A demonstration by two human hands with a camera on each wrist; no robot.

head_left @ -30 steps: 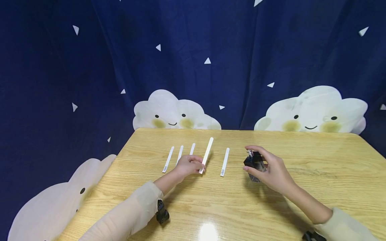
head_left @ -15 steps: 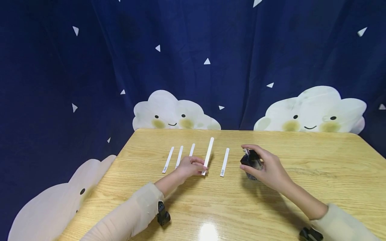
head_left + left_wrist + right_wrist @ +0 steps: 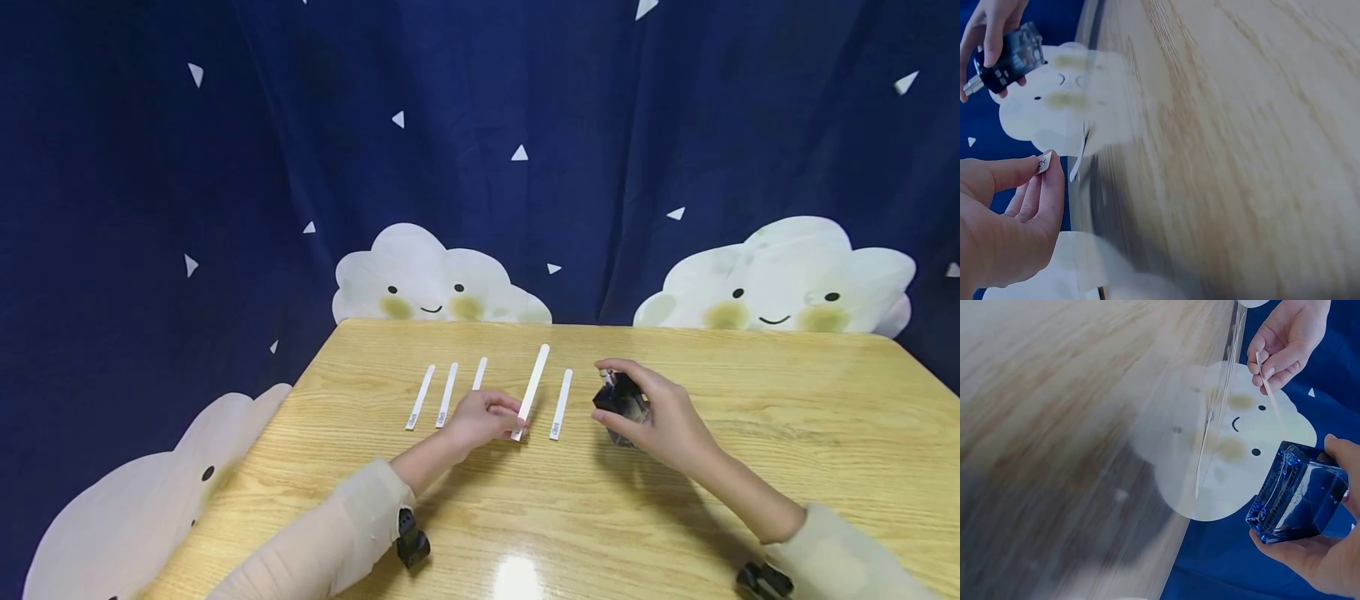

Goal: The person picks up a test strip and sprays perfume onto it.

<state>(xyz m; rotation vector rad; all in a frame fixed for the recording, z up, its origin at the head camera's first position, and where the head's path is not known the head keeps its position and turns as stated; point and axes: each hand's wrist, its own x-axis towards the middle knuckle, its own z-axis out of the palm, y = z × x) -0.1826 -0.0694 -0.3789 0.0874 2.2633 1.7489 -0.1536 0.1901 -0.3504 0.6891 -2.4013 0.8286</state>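
At the near edge, pale cream cloth sleeves (image 3: 337, 517) run forward, a small black device (image 3: 412, 543) on each wrist. The left hand's (image 3: 483, 419) grip is closed to a pinch on the square, printed end of a flat white paper-like strip (image 3: 533, 383), raised over the worktop (image 3: 570, 508); holding it there leaves the rounded end free, presumably on purpose. The right hand's (image 3: 671, 417) grip is curled around a squarish dark glass bottle (image 3: 621, 408), lifted and tilted. Its forefinger reaches the silver nozzle (image 3: 972, 86), seemingly ready to press; whether it presses, I cannot tell. Between the hands lies a single matching strip (image 3: 562, 404); left of them are three more (image 3: 422, 397), one partly hidden, all parallel, apparently spaced for easy picking. The worktop is glossy, yellowish wood with fine grain. Beyond hangs a softly creased navy curtain (image 3: 480, 67) printed with white triangles and smiling clouds (image 3: 442, 267).
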